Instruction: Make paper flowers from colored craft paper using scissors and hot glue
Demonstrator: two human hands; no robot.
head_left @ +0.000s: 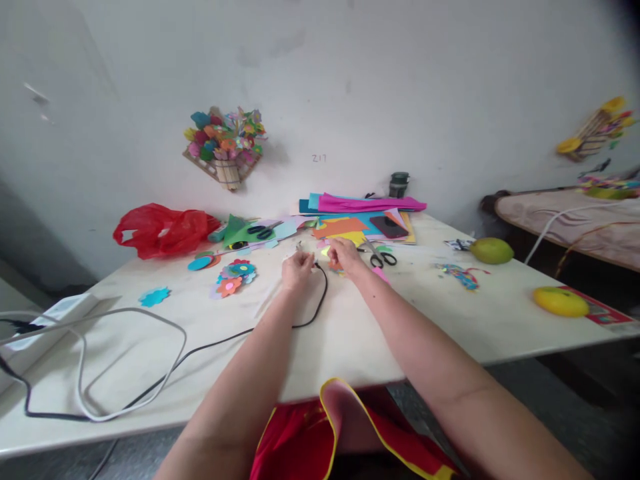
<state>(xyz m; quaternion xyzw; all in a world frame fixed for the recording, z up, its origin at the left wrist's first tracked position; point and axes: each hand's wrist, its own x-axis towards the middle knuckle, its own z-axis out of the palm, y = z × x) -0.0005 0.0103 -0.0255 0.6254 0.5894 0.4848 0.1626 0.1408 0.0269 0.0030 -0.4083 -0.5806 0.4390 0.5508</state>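
Observation:
My left hand (297, 268) is over the middle of the table, its fingers closed in a pinch; what it holds is too small to make out. The tip of a black cable (326, 288) lies right by its fingertips. A short way to the right, my right hand (344, 256) is also closed, and its grip is hidden. Small coloured paper pieces lie under and around it. Just beyond it, black-handled scissors (383, 259) rest beside a pink paper scrap (381, 274). Left of my hands sits a pile of layered paper flowers (235, 277).
A blue paper flower (155, 297), a red plastic bag (163, 230) and a power strip (60, 317) with looping cables occupy the left. Coloured sheets (345, 227), a phone (389, 227) and other scissors (263, 231) lie at the back. Two yellow-green fruits (493, 251) are right.

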